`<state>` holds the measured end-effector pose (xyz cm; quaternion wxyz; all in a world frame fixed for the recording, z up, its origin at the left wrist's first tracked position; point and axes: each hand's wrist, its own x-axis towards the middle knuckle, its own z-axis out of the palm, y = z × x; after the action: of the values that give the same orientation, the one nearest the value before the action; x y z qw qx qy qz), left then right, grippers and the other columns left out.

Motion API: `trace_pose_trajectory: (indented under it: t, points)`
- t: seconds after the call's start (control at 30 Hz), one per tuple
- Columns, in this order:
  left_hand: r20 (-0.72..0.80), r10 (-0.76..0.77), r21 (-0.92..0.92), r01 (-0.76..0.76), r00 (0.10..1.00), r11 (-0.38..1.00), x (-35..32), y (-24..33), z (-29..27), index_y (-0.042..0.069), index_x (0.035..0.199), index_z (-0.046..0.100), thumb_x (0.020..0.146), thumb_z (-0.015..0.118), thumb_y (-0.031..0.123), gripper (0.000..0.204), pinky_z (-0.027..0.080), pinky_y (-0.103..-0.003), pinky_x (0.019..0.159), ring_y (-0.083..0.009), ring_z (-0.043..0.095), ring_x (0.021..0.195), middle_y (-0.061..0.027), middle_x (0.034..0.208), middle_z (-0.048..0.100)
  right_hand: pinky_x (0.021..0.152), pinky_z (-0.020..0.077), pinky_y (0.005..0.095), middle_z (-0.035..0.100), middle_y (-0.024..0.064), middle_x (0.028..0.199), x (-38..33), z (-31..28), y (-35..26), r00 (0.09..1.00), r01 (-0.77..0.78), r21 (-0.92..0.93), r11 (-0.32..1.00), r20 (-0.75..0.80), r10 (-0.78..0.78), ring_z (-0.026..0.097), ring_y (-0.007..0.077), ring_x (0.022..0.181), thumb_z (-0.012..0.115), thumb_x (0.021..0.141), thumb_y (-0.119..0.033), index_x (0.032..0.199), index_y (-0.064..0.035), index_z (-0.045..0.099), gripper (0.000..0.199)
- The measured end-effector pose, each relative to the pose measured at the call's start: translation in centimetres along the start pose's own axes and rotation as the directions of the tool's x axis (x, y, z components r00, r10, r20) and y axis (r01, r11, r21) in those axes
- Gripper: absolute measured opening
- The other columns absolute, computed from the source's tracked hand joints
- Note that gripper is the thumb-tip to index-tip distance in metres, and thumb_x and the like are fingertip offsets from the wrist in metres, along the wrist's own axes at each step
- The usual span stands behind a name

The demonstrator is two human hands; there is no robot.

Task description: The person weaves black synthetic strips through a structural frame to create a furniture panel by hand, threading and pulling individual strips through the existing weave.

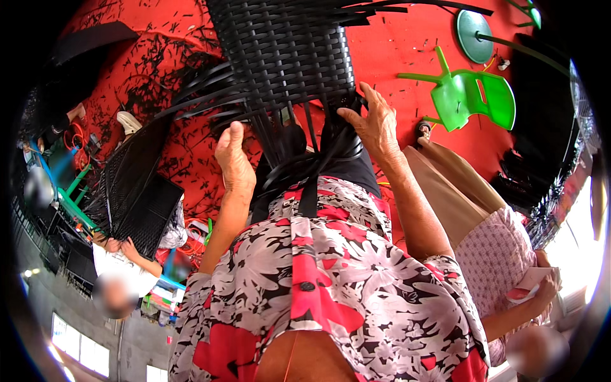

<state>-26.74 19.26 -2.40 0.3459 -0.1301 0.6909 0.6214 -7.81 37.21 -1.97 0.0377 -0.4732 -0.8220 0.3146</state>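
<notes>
In front of me stands a black woven panel (pixel 286 57) of flat plastic strips, with loose strips (pixel 213 89) fanning out from its left side. More long strips (pixel 312 162) hang from its near edge and gather over my lap. My left hand (pixel 235 159) is beside these hanging strips, thumb up and fingers apart, with nothing visibly held. My right hand (pixel 375 124) is at the panel's near right corner. Its thumb and fingers are spread, the fingertips close to the dark edge; whether they touch it is hard to tell.
Strip scraps litter the red floor (pixel 388 54). At right are a green plastic chair (pixel 468 95), a round green stool (pixel 474 35) and a person in brown trousers (pixel 455 181). At left, another person (pixel 127 261) handles a black woven piece (pixel 137 184).
</notes>
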Motion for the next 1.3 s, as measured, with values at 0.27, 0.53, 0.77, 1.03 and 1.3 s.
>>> trace_pose_trajectory:
  t: [0.27,0.53,0.77,1.03,1.3]
  points:
    - [-0.018,-0.023,-0.259,0.018,1.000,0.966,2.2,-0.4,2.1,0.002,0.083,0.059,0.080,0.072,0.009,0.015,0.049,-0.030,0.080,-0.0158,0.058,0.081,-0.0067,0.089,0.063,0.076,0.0457,0.0434,0.067,0.0171,0.080,2.1,-0.5,-0.8,0.993,-0.115,0.080,0.990,-0.001,0.115,0.064,0.0333,0.079,0.070,0.074,-0.041,0.097,-0.0019,0.064,0.045]
    - [0.033,-0.045,-0.150,0.049,0.998,0.987,1.1,-0.3,1.5,0.004,0.088,0.056,0.085,0.069,0.024,0.024,0.048,-0.033,0.074,-0.0167,0.058,0.078,-0.0049,0.084,0.059,0.068,0.0482,0.0436,0.063,0.0229,0.078,2.3,-3.2,2.3,0.977,-0.090,0.227,0.970,0.208,0.042,0.064,0.0360,0.077,0.064,0.081,-0.034,0.095,-0.0038,0.066,0.034]
    - [0.316,0.311,0.398,-0.423,0.896,0.814,-5.2,1.9,-0.7,0.001,0.099,0.057,0.084,0.065,0.002,0.018,0.050,-0.026,0.072,-0.0136,0.058,0.080,-0.0077,0.094,0.057,0.070,0.0483,0.0309,0.066,0.0100,0.080,-2.1,-10.1,-0.4,0.859,-0.312,0.565,0.764,0.511,-0.026,0.061,0.0170,0.074,0.057,0.087,-0.016,0.108,0.0010,0.060,0.028]
    - [0.931,0.344,0.022,-0.961,0.120,0.276,-6.5,3.3,10.8,0.004,0.107,0.063,0.074,0.074,0.015,0.036,0.047,-0.032,0.063,-0.0258,0.055,0.083,-0.0137,0.105,0.053,0.071,0.0496,0.0384,0.065,0.0185,0.087,-4.6,-11.8,-5.1,0.776,-0.146,0.844,0.517,0.422,-0.469,0.062,0.0350,0.078,0.055,0.092,-0.021,0.103,0.0015,0.062,0.026]
    - [0.911,0.380,-0.005,-0.919,0.158,0.394,-7.4,4.6,9.9,-0.007,0.103,0.057,0.091,0.053,0.008,0.019,0.049,-0.036,0.072,-0.0329,0.060,0.086,-0.0227,0.104,0.060,0.082,0.0496,0.0376,0.063,0.0117,0.104,-2.5,-10.1,-0.7,0.952,0.201,0.460,0.865,0.114,-0.282,0.059,0.0303,0.090,0.063,0.070,0.002,0.109,-0.0057,0.062,0.039]
